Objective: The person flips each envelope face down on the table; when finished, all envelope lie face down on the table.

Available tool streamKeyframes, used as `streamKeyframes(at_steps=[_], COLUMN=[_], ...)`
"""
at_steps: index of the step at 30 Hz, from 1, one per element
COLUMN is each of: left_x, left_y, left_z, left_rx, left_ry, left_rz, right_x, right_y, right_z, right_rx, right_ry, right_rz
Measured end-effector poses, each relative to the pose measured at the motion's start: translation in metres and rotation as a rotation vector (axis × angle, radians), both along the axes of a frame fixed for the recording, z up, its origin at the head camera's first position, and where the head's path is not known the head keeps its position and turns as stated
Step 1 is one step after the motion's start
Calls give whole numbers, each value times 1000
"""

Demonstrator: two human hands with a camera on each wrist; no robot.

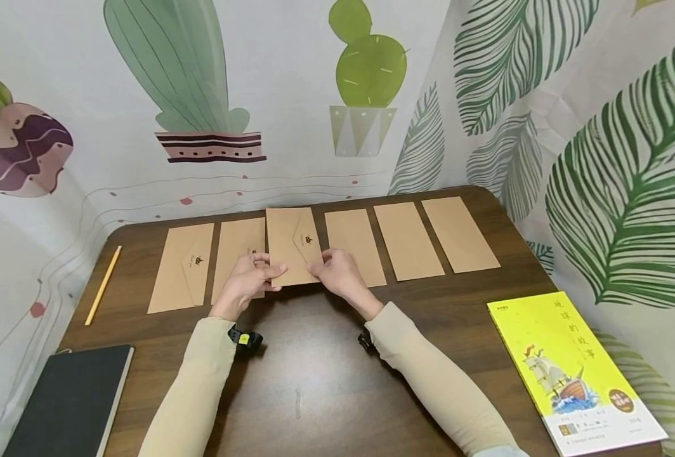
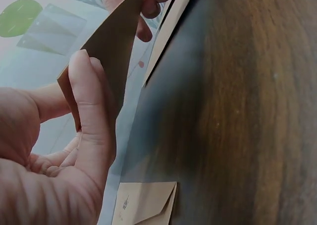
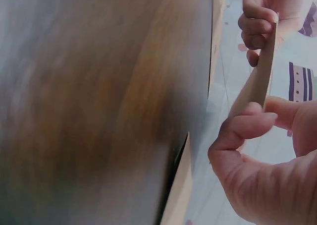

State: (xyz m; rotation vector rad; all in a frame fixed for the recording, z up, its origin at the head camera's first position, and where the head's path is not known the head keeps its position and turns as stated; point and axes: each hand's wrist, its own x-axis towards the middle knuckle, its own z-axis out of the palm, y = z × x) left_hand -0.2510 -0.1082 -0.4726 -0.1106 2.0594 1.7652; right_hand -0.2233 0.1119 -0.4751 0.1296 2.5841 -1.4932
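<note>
Both hands hold one brown kraft envelope [image 1: 286, 244] up off the table, its pointed flap and small black crown print facing the head camera. My left hand [image 1: 247, 279] pinches its lower left corner, thumb on the near face. The right hand [image 1: 342, 271] pinches the lower right edge. In the left wrist view the envelope [image 2: 111, 51] stands on edge between thumb and fingers. Two flap-side-up envelopes lie to the left, the far left envelope [image 1: 180, 270] fully seen and its neighbour [image 1: 236, 244] partly covered. Three plain-side-up envelopes lie to the right, the nearest envelope [image 1: 353, 235] partly behind the right hand.
A yellow pencil [image 1: 103, 285] and a black notebook [image 1: 72, 400] lie on the left of the dark wooden table [image 1: 314, 381]. On the right is a yellow book [image 1: 571, 368] with a ship on its cover. A printed cloth [image 1: 292, 76] hangs behind the table.
</note>
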Motion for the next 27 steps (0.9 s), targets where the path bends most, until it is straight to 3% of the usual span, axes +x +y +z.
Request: streamKeyframes(at_steps=[8,14,21,27], left_x=[2,3,5,10], left_y=[6,10,18,24], left_z=[-1,-1,0,-1], left_rx=[-79,-197,-232,-229], left_ry=[-22,6,76,109], left_rz=[22,13,-42,-92], right_x=[-2,0,3,5], right_y=[2,2,0,-3], right_z=[0,8,17,22], right_rx=[-247,-313,-317,-209], right_ry=[-71,-37,23,120], right_rz=[-58,-65,-73,-64])
